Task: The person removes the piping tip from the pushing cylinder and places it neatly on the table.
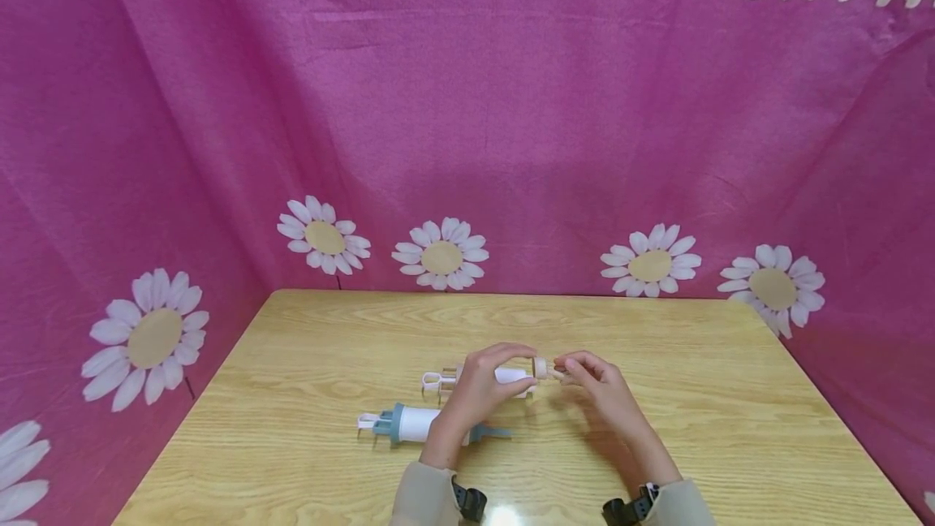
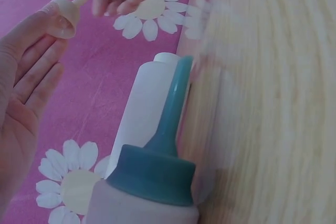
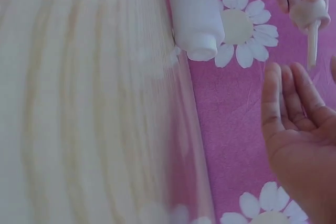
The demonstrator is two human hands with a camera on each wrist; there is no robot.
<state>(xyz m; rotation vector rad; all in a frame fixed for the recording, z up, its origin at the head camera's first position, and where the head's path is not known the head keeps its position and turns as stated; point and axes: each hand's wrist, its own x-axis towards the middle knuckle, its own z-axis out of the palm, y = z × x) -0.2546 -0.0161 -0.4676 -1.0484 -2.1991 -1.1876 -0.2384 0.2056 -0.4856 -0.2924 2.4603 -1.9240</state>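
Observation:
My left hand [image 1: 478, 386] pinches a cream nozzle cap [image 2: 68, 20] by its wide collar, between thumb and fingers. Its thin spout points toward my right hand [image 1: 605, 394]. In the right wrist view, the right fingers [image 3: 302, 95] are relaxed around the spout's tip, with a gap visible between them. Behind the left hand lies a white-barrelled dispenser [image 1: 514, 381] with a ring-ended cream handle; its bare white neck shows in the right wrist view. Nearer me, partly hidden by the left wrist, is a similar dispenser [image 1: 416, 424] with a teal collar and teal nozzle [image 2: 176, 108].
Both dispensers lie on a light wood table [image 1: 694, 396], their handles to the left. A pink cloth [image 1: 511, 120] printed with daisies and white letters hangs behind and beside the table. Each wrist wears a black strap with a camera [image 1: 471, 502].

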